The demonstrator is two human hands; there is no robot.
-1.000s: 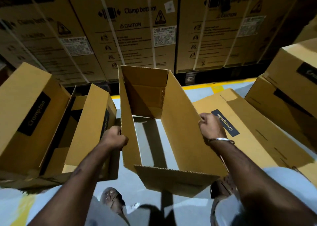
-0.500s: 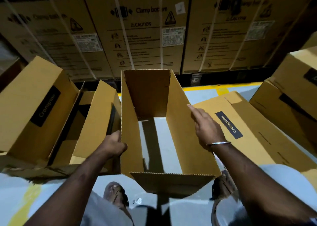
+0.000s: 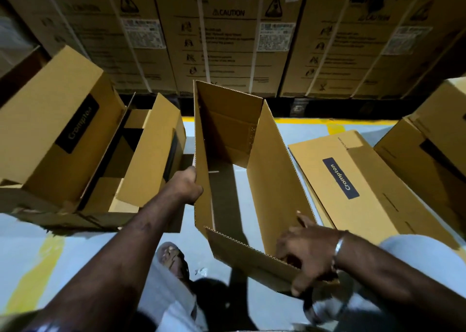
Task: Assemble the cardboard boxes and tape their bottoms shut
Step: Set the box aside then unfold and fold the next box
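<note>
Beside "Crompton" flat carton (image 3: 353, 180), hands hold box (image 3: 274, 170).

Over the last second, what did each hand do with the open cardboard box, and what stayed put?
The right hand left the upper edge of the right wall of the open brown cardboard box, came down toward the person, and now grips the near flap. The left hand kept gripping the left wall's edge. The box stayed upright on the grey floor; the neighbouring boxes did not move.
</note>
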